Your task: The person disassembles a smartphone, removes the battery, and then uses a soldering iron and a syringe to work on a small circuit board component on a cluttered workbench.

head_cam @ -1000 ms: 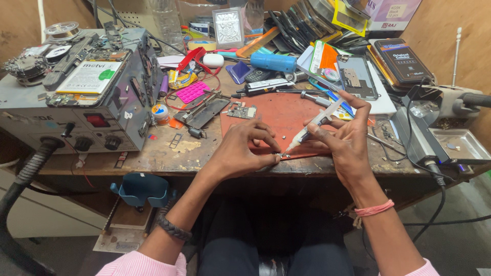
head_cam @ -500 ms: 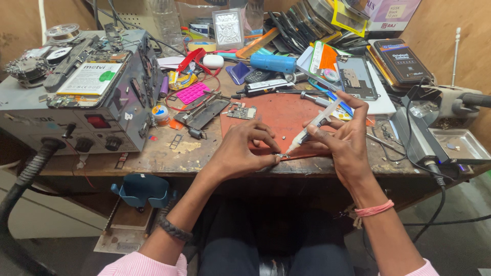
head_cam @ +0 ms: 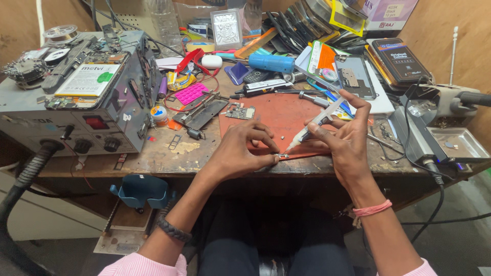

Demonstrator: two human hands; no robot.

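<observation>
My left hand (head_cam: pixel 244 151) pinches a tiny metal part (head_cam: pixel 282 156) at the front edge of a reddish-brown work mat (head_cam: pixel 279 115). My right hand (head_cam: pixel 343 140) holds a slim white syringe-like applicator (head_cam: pixel 316 124) tilted down to the left, with its tip close to the small part. A dark braided band circles my left wrist and a pink band circles my right wrist. A small green circuit board (head_cam: pixel 241 112) lies at the mat's far left corner.
A grey bench power unit (head_cam: pixel 76 110) with knobs stands at the left, a phone battery on top. Tools, a blue cylinder (head_cam: pixel 271 63), a pink keypad (head_cam: pixel 190 93) and phone parts crowd the back. A metal tray (head_cam: pixel 455 143) and cables sit at the right.
Both hands stay at the mat's front edge. The applicator tip has shifted only slightly toward the small part.
</observation>
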